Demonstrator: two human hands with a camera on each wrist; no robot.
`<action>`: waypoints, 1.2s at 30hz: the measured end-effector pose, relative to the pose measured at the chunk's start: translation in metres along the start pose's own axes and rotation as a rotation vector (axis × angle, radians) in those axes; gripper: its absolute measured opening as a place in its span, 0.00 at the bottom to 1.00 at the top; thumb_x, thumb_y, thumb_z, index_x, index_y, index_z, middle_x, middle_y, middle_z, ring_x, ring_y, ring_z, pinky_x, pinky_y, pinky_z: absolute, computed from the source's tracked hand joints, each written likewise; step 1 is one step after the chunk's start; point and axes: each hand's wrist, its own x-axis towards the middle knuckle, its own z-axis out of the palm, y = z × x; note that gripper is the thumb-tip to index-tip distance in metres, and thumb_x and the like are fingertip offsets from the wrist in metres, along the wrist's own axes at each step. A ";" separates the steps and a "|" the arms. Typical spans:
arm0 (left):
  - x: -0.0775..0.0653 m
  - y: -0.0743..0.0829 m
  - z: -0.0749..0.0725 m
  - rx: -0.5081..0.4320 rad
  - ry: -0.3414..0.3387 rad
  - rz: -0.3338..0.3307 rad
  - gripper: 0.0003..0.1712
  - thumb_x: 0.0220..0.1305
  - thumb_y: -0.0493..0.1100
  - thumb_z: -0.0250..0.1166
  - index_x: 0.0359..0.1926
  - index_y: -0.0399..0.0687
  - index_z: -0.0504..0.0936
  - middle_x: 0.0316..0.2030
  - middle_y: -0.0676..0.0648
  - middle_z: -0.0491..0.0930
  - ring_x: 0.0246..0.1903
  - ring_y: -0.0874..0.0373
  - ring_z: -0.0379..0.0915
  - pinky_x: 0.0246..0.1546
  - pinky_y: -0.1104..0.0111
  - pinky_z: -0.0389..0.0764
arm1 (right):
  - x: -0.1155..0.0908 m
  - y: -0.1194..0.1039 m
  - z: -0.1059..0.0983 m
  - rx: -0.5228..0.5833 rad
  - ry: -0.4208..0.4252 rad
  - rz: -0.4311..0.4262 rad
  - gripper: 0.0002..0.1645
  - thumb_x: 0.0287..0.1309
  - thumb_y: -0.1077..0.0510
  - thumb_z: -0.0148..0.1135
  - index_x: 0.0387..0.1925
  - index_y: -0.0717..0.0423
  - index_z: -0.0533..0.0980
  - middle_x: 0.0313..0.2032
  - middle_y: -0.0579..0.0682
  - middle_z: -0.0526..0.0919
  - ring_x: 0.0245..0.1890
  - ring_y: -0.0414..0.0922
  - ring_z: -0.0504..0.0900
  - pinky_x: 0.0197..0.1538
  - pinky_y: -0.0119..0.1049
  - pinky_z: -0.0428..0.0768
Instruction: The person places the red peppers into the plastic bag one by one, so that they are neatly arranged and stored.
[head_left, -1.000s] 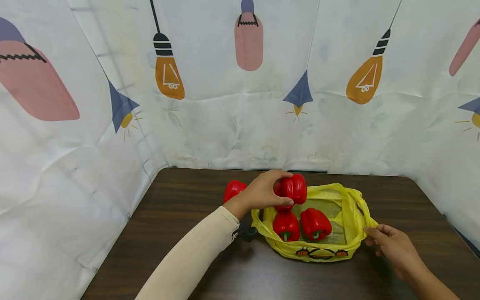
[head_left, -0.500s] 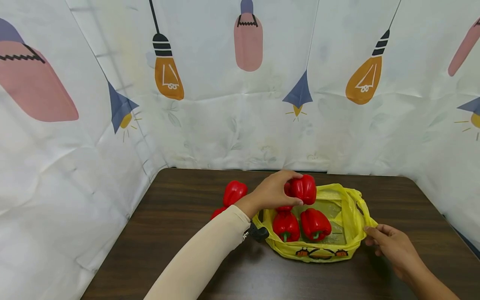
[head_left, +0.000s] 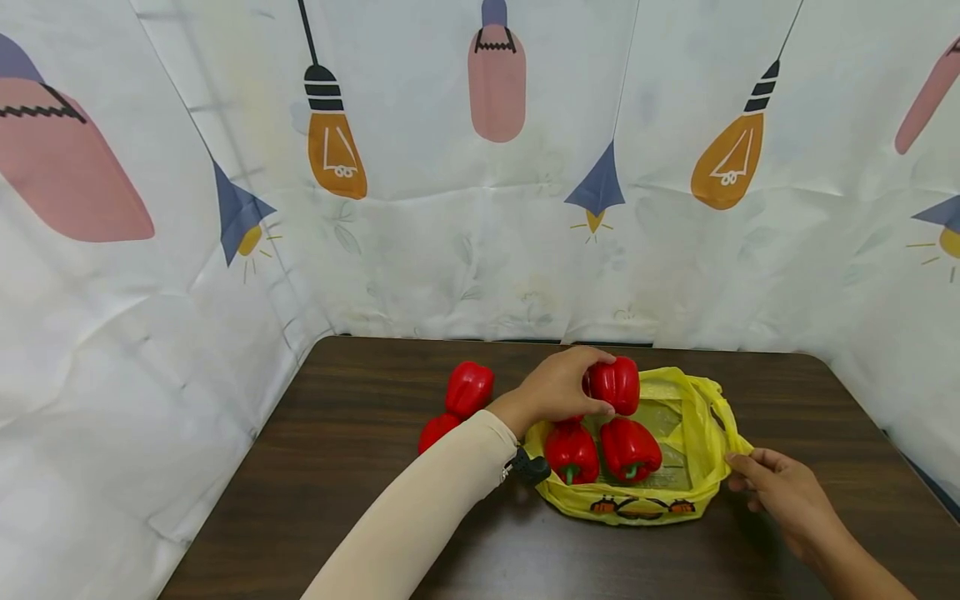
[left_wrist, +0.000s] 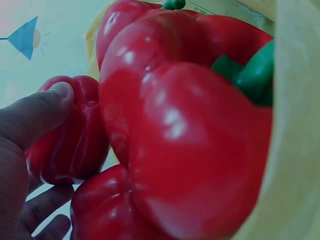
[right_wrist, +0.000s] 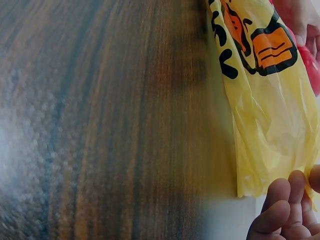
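Observation:
A red bell pepper [head_left: 617,386] is gripped between the thumb and fingers of my left hand [head_left: 558,385], over the back left of a yellow plastic bag [head_left: 703,433]. Two more peppers, one at the front left [head_left: 572,454] and one beside it [head_left: 632,450], lie inside the bag with green stems toward me. Part of another red pepper shows under my left hand. In the left wrist view, the held pepper [left_wrist: 75,140] is close beside larger-looking peppers [left_wrist: 200,145]. My right hand [head_left: 783,492] pinches the bag's right edge, keeping its mouth spread.
To the left of the bag, one red pepper [head_left: 470,389] and another [head_left: 437,432], partly hidden by my left sleeve [head_left: 442,500], lie on the dark wooden table [head_left: 330,467]. A white curtain [head_left: 480,250] printed with lamps hangs behind the table's far edge.
My left hand has moved right with the pepper, further over the bag, then slightly lower. The peppers at left have come more into sight. My right hand stays at the bag's edge.

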 end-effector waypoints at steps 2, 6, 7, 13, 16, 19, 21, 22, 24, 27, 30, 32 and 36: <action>0.001 0.001 0.001 0.017 -0.001 -0.004 0.43 0.57 0.56 0.78 0.71 0.55 0.73 0.63 0.55 0.75 0.55 0.62 0.74 0.50 0.73 0.77 | -0.001 -0.001 0.000 0.000 -0.001 -0.002 0.30 0.72 0.35 0.56 0.47 0.60 0.74 0.37 0.48 0.84 0.40 0.45 0.81 0.39 0.43 0.82; 0.003 0.002 0.004 0.075 0.001 -0.005 0.43 0.57 0.57 0.77 0.71 0.55 0.72 0.63 0.55 0.76 0.55 0.61 0.75 0.51 0.72 0.78 | -0.002 -0.002 0.000 -0.002 0.002 -0.006 0.30 0.72 0.35 0.56 0.47 0.60 0.74 0.38 0.48 0.84 0.40 0.45 0.81 0.39 0.43 0.82; 0.003 0.002 0.005 0.091 0.004 -0.004 0.43 0.57 0.58 0.77 0.71 0.55 0.73 0.63 0.55 0.76 0.56 0.61 0.75 0.53 0.70 0.77 | -0.002 -0.002 0.000 -0.002 0.003 -0.004 0.30 0.72 0.35 0.56 0.47 0.59 0.74 0.38 0.48 0.84 0.40 0.45 0.81 0.39 0.43 0.82; 0.006 0.003 0.011 0.186 0.016 0.003 0.42 0.57 0.60 0.76 0.70 0.56 0.74 0.64 0.56 0.76 0.56 0.60 0.76 0.63 0.59 0.71 | -0.001 -0.002 0.000 -0.004 0.004 -0.002 0.30 0.72 0.35 0.55 0.47 0.60 0.74 0.38 0.48 0.84 0.40 0.45 0.81 0.39 0.43 0.82; 0.007 0.003 0.013 0.220 0.011 -0.001 0.41 0.57 0.60 0.76 0.70 0.57 0.74 0.64 0.56 0.76 0.56 0.61 0.76 0.64 0.59 0.70 | -0.001 -0.002 0.000 -0.005 0.004 -0.001 0.31 0.72 0.35 0.55 0.48 0.60 0.74 0.38 0.48 0.84 0.40 0.45 0.81 0.39 0.43 0.82; 0.007 0.004 0.014 0.239 0.008 -0.011 0.41 0.57 0.61 0.76 0.69 0.57 0.75 0.63 0.57 0.77 0.61 0.61 0.72 0.68 0.55 0.63 | -0.001 -0.002 0.000 -0.004 0.003 -0.004 0.31 0.72 0.35 0.55 0.48 0.61 0.73 0.38 0.48 0.84 0.40 0.44 0.81 0.39 0.43 0.82; 0.006 0.004 0.015 0.250 0.004 -0.017 0.39 0.57 0.62 0.76 0.68 0.58 0.76 0.64 0.57 0.77 0.67 0.59 0.67 0.71 0.51 0.56 | -0.001 -0.001 0.000 -0.005 0.007 -0.001 0.31 0.72 0.35 0.56 0.48 0.61 0.73 0.38 0.48 0.84 0.40 0.44 0.81 0.39 0.42 0.82; 0.006 0.005 0.016 0.257 0.003 -0.021 0.39 0.57 0.62 0.76 0.67 0.59 0.77 0.65 0.57 0.76 0.69 0.58 0.64 0.72 0.48 0.52 | -0.001 -0.001 0.000 -0.006 0.007 0.000 0.30 0.72 0.35 0.56 0.48 0.61 0.73 0.38 0.48 0.84 0.40 0.44 0.81 0.39 0.42 0.82; 0.006 0.006 0.016 0.273 0.004 -0.025 0.37 0.57 0.63 0.75 0.66 0.59 0.78 0.66 0.56 0.75 0.72 0.55 0.59 0.72 0.43 0.48 | -0.001 -0.001 0.000 -0.008 0.006 -0.001 0.30 0.73 0.36 0.56 0.47 0.60 0.73 0.38 0.48 0.84 0.40 0.44 0.81 0.39 0.42 0.82; 0.005 0.006 0.016 0.280 0.009 -0.026 0.35 0.58 0.63 0.74 0.65 0.59 0.79 0.67 0.55 0.73 0.73 0.55 0.57 0.71 0.41 0.46 | -0.001 -0.002 0.000 -0.005 0.007 -0.001 0.29 0.72 0.35 0.56 0.47 0.60 0.73 0.37 0.48 0.84 0.40 0.44 0.81 0.39 0.42 0.82; 0.004 0.006 0.015 0.277 0.015 -0.029 0.35 0.59 0.62 0.74 0.65 0.58 0.79 0.65 0.58 0.75 0.71 0.58 0.61 0.71 0.42 0.47 | -0.001 -0.002 0.000 -0.002 0.006 -0.004 0.29 0.72 0.35 0.56 0.45 0.60 0.73 0.37 0.48 0.85 0.40 0.45 0.81 0.39 0.42 0.82; 0.002 0.006 0.014 0.273 0.015 -0.027 0.35 0.59 0.62 0.74 0.66 0.58 0.79 0.65 0.58 0.75 0.70 0.60 0.62 0.72 0.43 0.47 | -0.001 -0.002 0.001 0.000 0.007 -0.001 0.29 0.72 0.36 0.56 0.45 0.59 0.74 0.37 0.48 0.85 0.40 0.45 0.81 0.39 0.42 0.82; -0.001 0.006 0.010 0.261 0.014 -0.015 0.35 0.59 0.61 0.74 0.66 0.57 0.79 0.65 0.57 0.75 0.70 0.59 0.61 0.72 0.44 0.48 | -0.002 -0.002 0.001 -0.001 0.006 -0.001 0.29 0.72 0.36 0.56 0.45 0.59 0.74 0.37 0.48 0.85 0.40 0.45 0.81 0.39 0.42 0.82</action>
